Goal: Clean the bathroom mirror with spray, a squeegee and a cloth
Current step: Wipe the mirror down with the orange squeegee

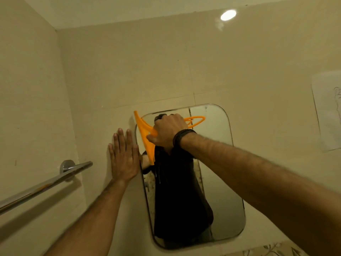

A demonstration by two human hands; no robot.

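Filling most of the frame is the beige tiled wall [166, 67], and low in the centre hangs the mirror [219, 182], a rounded rectangle running down toward the bottom edge. Off at the left edge, a chrome towel bar [46, 183] slants across. Now the action: the right hand [168, 132] comes in from the lower right, fist wrapped tight around the handle of the orange squeegee [145, 137], which sits at the mirror's upper left corner, its blade running along the left edge of the glass. The left hand [124, 156] is spread wide open, palm flat on the wall just beside that same edge, holding nothing, bracing the body. A dark wristband [181, 136] shows on the right wrist.

This looks like the start of a squeegee pass. To do it well, I'd say keep the blade pressed evenly along its whole length, tilt it a touch, and draw it across in one steady stroke without lifting, overlapping the next pass slightly. Whether the glass is wet I can't tell. No spray bottle or cloth in view.
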